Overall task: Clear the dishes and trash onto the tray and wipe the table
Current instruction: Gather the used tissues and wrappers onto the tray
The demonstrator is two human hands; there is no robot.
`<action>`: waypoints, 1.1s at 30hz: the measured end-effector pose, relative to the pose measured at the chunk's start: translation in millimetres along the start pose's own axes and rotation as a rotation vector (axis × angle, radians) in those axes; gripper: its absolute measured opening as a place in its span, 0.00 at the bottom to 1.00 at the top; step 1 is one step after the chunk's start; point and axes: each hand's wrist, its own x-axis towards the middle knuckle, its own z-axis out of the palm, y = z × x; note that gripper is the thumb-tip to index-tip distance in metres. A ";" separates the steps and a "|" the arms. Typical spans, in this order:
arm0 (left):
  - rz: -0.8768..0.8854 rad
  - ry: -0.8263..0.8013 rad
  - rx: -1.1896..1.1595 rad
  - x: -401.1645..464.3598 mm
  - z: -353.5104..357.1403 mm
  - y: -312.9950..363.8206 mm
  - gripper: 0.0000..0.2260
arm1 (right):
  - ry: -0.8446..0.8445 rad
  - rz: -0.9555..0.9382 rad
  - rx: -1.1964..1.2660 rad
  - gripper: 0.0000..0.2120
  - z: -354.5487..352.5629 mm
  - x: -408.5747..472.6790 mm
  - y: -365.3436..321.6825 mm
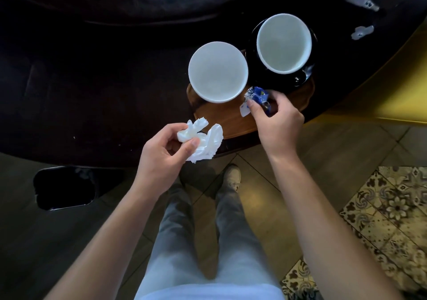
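Note:
A round wooden tray [227, 117] rests near the front edge of a dark table [92, 91]. On it stand a white cup [218, 72] and a second white cup [284, 43] on a black saucer [298, 80]. My right hand [275, 120] hovers over the tray's right part, its fingers pinching a crumpled blue and silver wrapper [256, 96]. Just left of the tray, at the table's front edge, my left hand [164, 151] grips a crumpled white napkin [203, 140].
A black stool or seat [64, 187] stands on the floor at the left, below the table edge. Something yellow [397, 87] lies to the right of the tray. Patterned floor tiles [392, 207] are at the lower right. My legs and a shoe [232, 176] are below the table.

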 end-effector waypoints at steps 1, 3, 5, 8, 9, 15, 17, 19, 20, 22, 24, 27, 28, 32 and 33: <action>0.001 -0.002 0.006 1.2 0.6 0.7 0.11 | 0.001 0.002 0.000 0.20 -2.2 -0.7 0.1; 0.008 0.000 0.017 3.2 1.8 3.2 0.11 | -0.001 0.020 0.007 0.21 -5.9 -1.0 -0.2; 0.017 0.005 0.023 5.1 3.0 6.9 0.10 | -0.009 0.030 0.005 0.22 -7.4 -1.1 -1.4; 0.029 -0.002 0.024 7.1 3.8 11.5 0.10 | -0.006 0.019 0.000 0.21 -8.4 -3.3 -2.9; 0.031 -0.004 0.025 7.3 3.7 12.3 0.10 | 0.002 0.008 -0.007 0.21 -9.2 -4.1 -2.7; 0.013 0.004 0.012 7.0 6.9 11.2 0.12 | 0.030 -0.117 -0.148 0.16 -11.0 -8.6 12.4; 0.013 -0.002 0.012 6.0 9.4 12.0 0.12 | 0.020 -0.110 -0.154 0.16 -12.1 -7.6 13.6; 0.011 -0.006 0.017 4.8 11.7 13.1 0.13 | 0.023 -0.107 -0.129 0.17 -16.0 -7.5 10.1; 0.010 -0.007 0.016 4.2 12.6 13.6 0.13 | 0.022 -0.109 -0.105 0.17 -19.5 -8.6 6.3; 0.011 -0.005 0.011 2.7 15.1 16.1 0.14 | -0.012 -0.134 -0.047 0.15 -29.4 -14.2 -4.6; 0.024 0.003 0.001 2.0 17.8 19.5 0.12 | -0.148 -0.187 0.059 0.14 -40.2 -22.5 -15.9; 0.057 0.004 -0.024 1.9 20.6 25.2 0.13 | -0.469 -0.286 0.132 0.21 -48.8 -38.3 -24.3; 0.073 -0.003 -0.022 2.2 20.8 26.8 0.14 | -0.531 -0.302 0.119 0.24 -48.3 -42.5 -24.5; 0.091 -0.035 -0.002 2.7 20.8 31.9 0.16 | -0.560 -0.333 0.063 0.27 -40.2 -50.0 -20.9; 0.089 -0.049 -0.015 2.5 20.5 32.8 0.16 | -0.549 -0.337 0.060 0.26 -38.3 -50.2 -20.5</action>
